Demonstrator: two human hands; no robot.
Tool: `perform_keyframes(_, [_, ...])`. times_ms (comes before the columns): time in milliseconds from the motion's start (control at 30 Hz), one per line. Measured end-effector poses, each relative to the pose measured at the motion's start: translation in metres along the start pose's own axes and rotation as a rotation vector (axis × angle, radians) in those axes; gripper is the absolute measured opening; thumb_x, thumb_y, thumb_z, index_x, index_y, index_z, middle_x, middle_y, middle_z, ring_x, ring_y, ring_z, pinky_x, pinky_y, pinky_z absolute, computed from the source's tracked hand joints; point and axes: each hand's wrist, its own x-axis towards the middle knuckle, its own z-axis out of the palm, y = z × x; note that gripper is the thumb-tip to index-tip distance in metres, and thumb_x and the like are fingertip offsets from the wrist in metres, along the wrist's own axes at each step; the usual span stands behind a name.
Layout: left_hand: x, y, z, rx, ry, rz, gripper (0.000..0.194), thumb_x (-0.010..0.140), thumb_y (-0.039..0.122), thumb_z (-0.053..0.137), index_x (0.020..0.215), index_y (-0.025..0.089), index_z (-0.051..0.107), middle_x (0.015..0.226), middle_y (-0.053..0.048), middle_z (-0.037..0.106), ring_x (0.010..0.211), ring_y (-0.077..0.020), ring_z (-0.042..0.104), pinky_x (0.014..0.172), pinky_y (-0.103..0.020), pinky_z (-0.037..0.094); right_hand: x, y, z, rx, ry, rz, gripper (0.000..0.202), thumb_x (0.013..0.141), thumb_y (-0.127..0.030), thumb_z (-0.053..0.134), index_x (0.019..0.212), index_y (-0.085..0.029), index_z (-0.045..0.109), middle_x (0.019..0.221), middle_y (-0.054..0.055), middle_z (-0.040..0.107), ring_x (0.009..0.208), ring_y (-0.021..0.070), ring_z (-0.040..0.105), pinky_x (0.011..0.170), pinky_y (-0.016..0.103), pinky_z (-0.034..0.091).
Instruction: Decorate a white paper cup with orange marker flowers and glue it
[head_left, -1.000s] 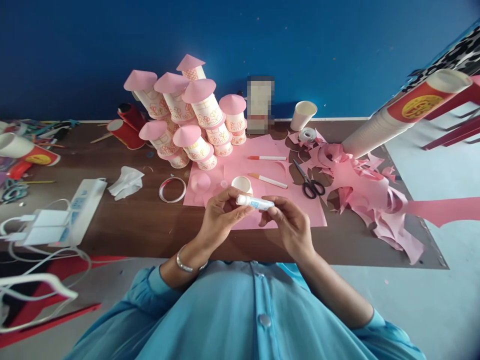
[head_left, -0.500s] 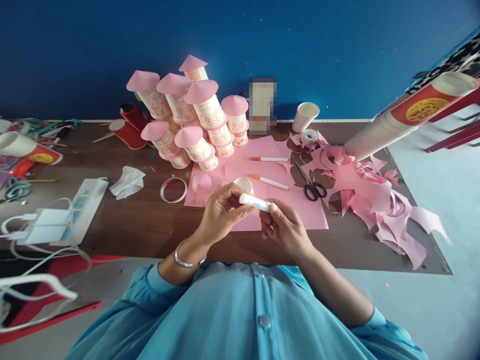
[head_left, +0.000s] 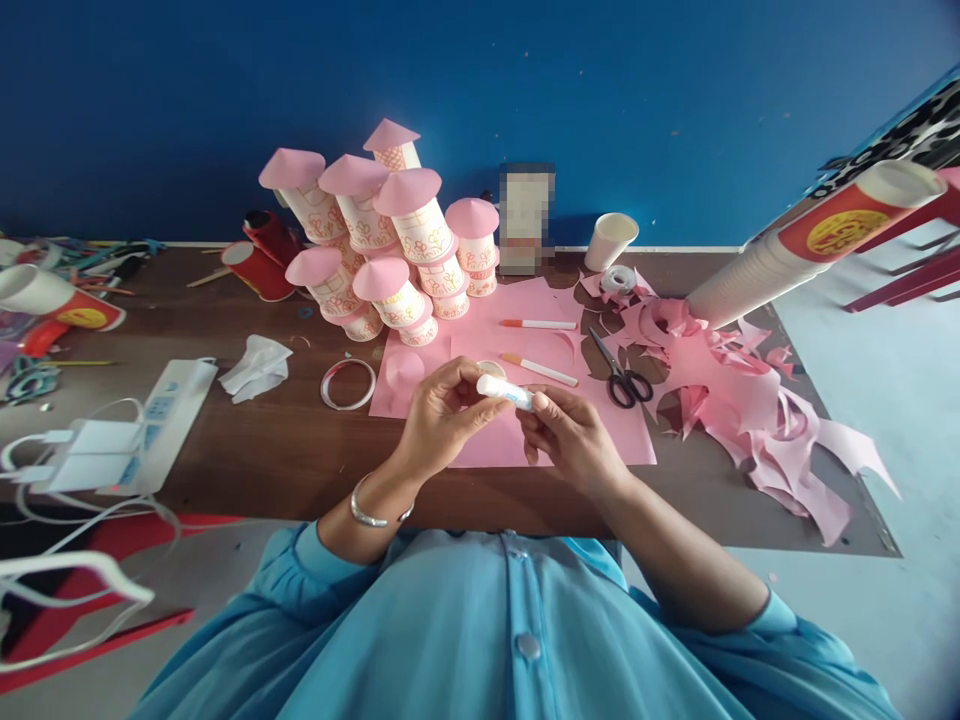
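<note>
A white glue stick with blue print is held between both hands over the pink paper. My left hand pinches its left end with thumb and fingers. At the other end, my right hand grips it between thumb and index finger. Just behind the glue stick, a paper cup is mostly hidden by my fingers. Two white markers, one with a red cap and one with an orange cap, lie on the paper. Black-handled scissors rest beside its right edge.
Decorated cup towers with pink cone roofs stand at the back left. Pink paper scraps and a long stack of cups occupy the right. A tape roll, crumpled tissue and a power strip lie on the left.
Both hands have shifted slightly, and the glue stick covers more of the cup behind it. The view has tilted a little. Both hands keep their hold.
</note>
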Motion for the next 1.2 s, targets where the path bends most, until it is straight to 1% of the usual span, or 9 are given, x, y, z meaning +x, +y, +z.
perform_keyframes(100, [0.003,0.003,0.0,-0.002,-0.017,0.01,0.027,0.081,0.035,0.084,0.079,0.019,0.063,0.081,-0.001,0.066,0.068,-0.0107,0.059,0.062,-0.023,0.053,0.003,-0.003,0.001,0.14,-0.071,0.132,0.047,0.088,-0.061,0.073,0.076,-0.018,0.058,0.067,-0.007,0.041,0.046,0.0032,0.027,0.04,0.019,0.047])
perform_keyframes(400, [0.003,-0.001,-0.001,0.026,-0.074,0.029,0.024,0.083,0.034,0.083,0.082,0.018,0.065,0.083,-0.002,0.066,0.073,-0.0126,0.061,0.065,-0.025,0.055,-0.002,0.002,0.004,0.214,-0.059,0.19,0.049,0.089,-0.062,0.072,0.072,-0.019,0.053,0.064,-0.008,0.043,0.042,0.0029,0.024,0.035,0.017,0.043])
perform_keyframes(500, [0.001,-0.003,-0.001,0.016,-0.071,0.041,0.022,0.084,0.032,0.082,0.082,0.019,0.064,0.082,-0.001,0.065,0.072,-0.0115,0.06,0.063,-0.023,0.053,-0.004,0.007,0.006,0.184,-0.017,0.085,0.045,0.086,-0.062,0.075,0.083,-0.019,0.062,0.068,-0.007,0.047,0.046,0.0046,0.033,0.043,0.021,0.05])
perform_keyframes(600, [-0.002,-0.006,-0.006,0.034,-0.086,0.071,0.022,0.083,0.03,0.083,0.096,0.021,0.068,0.091,-0.002,0.066,0.073,-0.0106,0.061,0.061,-0.022,0.051,-0.006,0.005,0.005,0.145,0.091,-0.02,0.04,0.077,-0.05,0.086,0.1,-0.021,0.069,0.065,-0.008,0.046,0.051,0.0072,0.038,0.049,0.023,0.051])
perform_keyframes(700, [-0.006,-0.013,-0.019,0.155,-0.085,0.141,0.052,0.08,0.031,0.086,0.127,0.026,0.065,0.115,-0.007,0.066,0.079,-0.0112,0.063,0.063,-0.022,0.052,-0.007,-0.009,-0.003,0.135,0.251,-0.16,0.031,0.077,-0.042,0.086,0.096,-0.024,0.069,0.064,-0.008,0.046,0.051,0.0076,0.037,0.048,0.023,0.046])
perform_keyframes(833, [-0.011,-0.03,-0.04,0.447,0.045,0.051,0.063,0.081,0.039,0.084,0.137,0.027,0.058,0.131,-0.012,0.063,0.103,-0.0194,0.067,0.083,-0.033,0.06,-0.008,-0.03,-0.021,0.027,0.38,-0.379,0.024,0.082,-0.041,0.08,0.095,-0.025,0.068,0.078,-0.001,0.062,0.065,0.0132,0.057,0.058,0.027,0.053])
perform_keyframes(933, [-0.012,-0.042,-0.045,0.566,-0.05,0.003,0.076,0.082,0.045,0.082,0.146,0.027,0.047,0.147,-0.016,0.058,0.121,-0.0281,0.065,0.101,-0.048,0.058,-0.006,-0.035,-0.029,-0.052,0.405,-0.392,0.022,0.087,-0.043,0.073,0.098,-0.025,0.065,0.101,0.005,0.072,0.07,0.0154,0.066,0.059,0.029,0.056])
perform_keyframes(1033, [-0.008,-0.052,-0.04,0.61,-0.144,0.0,0.082,0.081,0.043,0.082,0.15,0.022,0.042,0.155,-0.02,0.052,0.133,-0.0342,0.06,0.111,-0.056,0.051,-0.003,-0.033,-0.027,-0.063,0.386,-0.367,0.025,0.086,-0.04,0.077,0.1,-0.024,0.064,0.104,0.005,0.075,0.069,0.0142,0.068,0.06,0.028,0.057])
perform_keyframes(1200, [0.004,-0.062,-0.029,0.722,-0.124,0.046,0.056,0.081,0.025,0.077,0.132,0.017,0.055,0.134,-0.016,0.069,0.122,-0.0305,0.067,0.102,-0.048,0.057,0.005,-0.026,-0.021,-0.132,0.346,-0.368,0.029,0.083,-0.036,0.084,0.103,-0.022,0.069,0.103,0.004,0.076,0.066,0.0126,0.068,0.06,0.028,0.06])
